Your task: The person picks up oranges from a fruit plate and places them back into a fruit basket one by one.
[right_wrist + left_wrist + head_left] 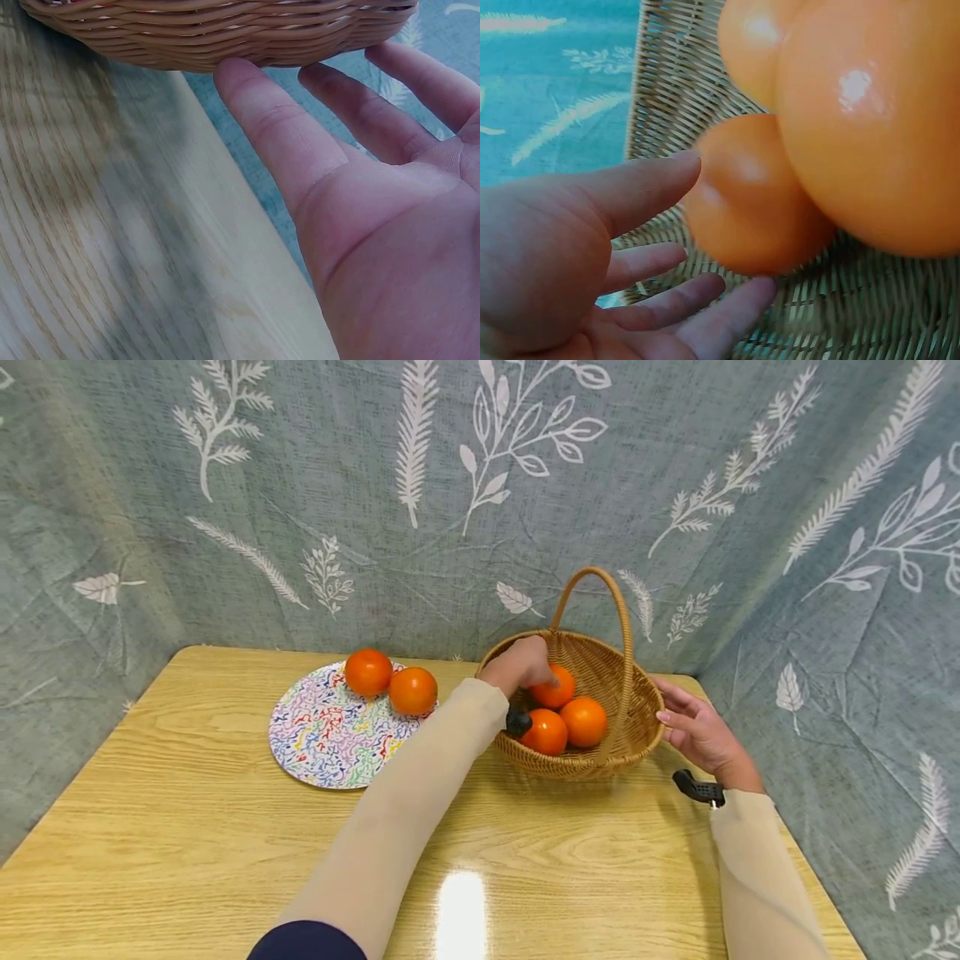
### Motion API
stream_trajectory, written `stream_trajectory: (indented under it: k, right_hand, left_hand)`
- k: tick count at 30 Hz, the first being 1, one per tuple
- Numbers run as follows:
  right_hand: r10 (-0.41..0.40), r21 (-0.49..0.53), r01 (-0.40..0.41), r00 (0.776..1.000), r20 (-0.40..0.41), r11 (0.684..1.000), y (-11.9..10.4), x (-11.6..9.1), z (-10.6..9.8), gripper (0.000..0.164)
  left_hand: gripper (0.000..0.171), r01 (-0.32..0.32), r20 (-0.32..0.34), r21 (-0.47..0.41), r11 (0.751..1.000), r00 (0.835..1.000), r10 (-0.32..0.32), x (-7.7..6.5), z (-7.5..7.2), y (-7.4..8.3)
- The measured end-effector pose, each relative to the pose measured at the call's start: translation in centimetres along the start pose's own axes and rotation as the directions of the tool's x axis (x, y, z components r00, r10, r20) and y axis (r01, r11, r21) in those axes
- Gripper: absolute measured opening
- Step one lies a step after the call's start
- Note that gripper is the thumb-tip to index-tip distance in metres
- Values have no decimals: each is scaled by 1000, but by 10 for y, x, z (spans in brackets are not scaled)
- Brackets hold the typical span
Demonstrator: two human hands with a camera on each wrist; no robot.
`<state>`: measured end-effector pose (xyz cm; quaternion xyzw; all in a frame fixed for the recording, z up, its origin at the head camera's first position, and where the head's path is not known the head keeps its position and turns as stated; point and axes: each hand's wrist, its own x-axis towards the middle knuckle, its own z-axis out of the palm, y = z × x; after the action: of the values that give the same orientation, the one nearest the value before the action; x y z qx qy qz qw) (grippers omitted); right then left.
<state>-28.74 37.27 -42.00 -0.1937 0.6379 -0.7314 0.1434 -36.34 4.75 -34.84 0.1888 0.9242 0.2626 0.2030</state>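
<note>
My left hand [522, 663] reaches into a wicker basket [555, 767] with a tall arched handle. It is at the rear one of three oranges inside. In the left wrist view, the thumb tip meets the side of that orange [750, 202], and the spread fingers extend along its lower edge. Two more oranges, one on the left [545, 732] and one on the right [584, 722], lie in front of it. At the basket's right end, my right hand [701, 731] touches the outer wall with extended fingertips; the right wrist view shows the thumb tip against the weave [225, 41].
A round plate [322, 735] with colourful squiggles lies left of the basket. Two oranges, a left one [368, 672] and a right one [413, 691], sit at its back right edge. Leaf-patterned grey-blue cloth [360, 485] hangs behind and beside the wooden table [187, 827].
</note>
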Motion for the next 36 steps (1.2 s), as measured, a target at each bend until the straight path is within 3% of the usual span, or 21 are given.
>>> stream_trajectory:
  k: [7, 11, 21, 28, 36]
  right_hand:
    - [-1, 4, 1, 1000, 0, 1000, 0, -1, 3, 62]
    - [-2, 2, 2, 1000, -15, 1000, 0, -2, 5, 61]
    - [-5, -3, 5, 1000, -16, 1000, 2, -2, 7, 62]
    - [-6, -7, 5, 1000, -25, 1000, 2, -5, 5, 63]
    - [-15, -17, 15, 999, -41, 1000, 0, -5, 11, 63]
  left_hand:
    - [35, -58, -24, 92, 994, 998, 61, -15, -12, 1]
    - [59, -118, -45, 59, 991, 992, 121, -28, -19, -2]
    - [58, -321, 14, -96, 942, 946, 324, -59, -34, -25]
    - [53, -363, -84, -132, 922, 931, 355, -74, -38, -42]
    - [48, -360, -192, -186, 914, 926, 326, -94, -43, -63]
